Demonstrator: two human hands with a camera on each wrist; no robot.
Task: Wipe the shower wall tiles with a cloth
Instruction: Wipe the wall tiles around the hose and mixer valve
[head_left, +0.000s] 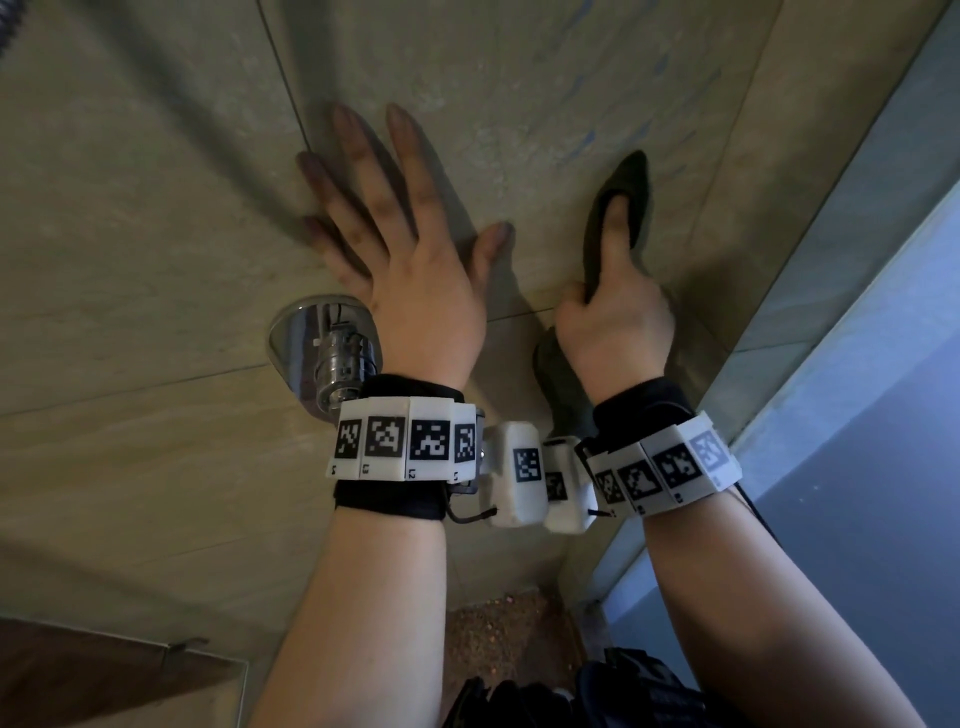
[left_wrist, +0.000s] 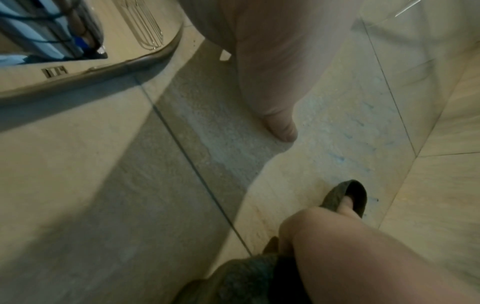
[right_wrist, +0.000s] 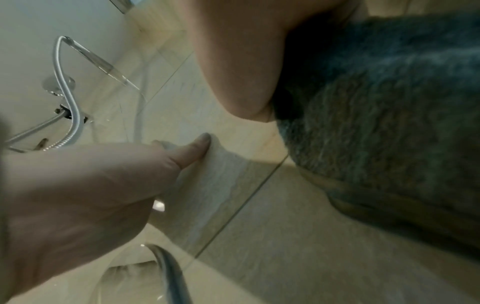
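1. On the wall (head_left: 156, 218), the left hand (head_left: 410, 270) lay flat with its fingers spread, holding nothing.
2. Beside it, the right hand (head_left: 613, 322) gripped the cloth (head_left: 618, 208) against the tile.
3. Good wiping probably needed even pressure and overlapping strokes, away from the valve (head_left: 327, 348).

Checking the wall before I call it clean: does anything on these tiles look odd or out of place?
Yes: faint blue streaks mark the tile above the dark cloth in the right hand. The left hand lies flat on the wall.
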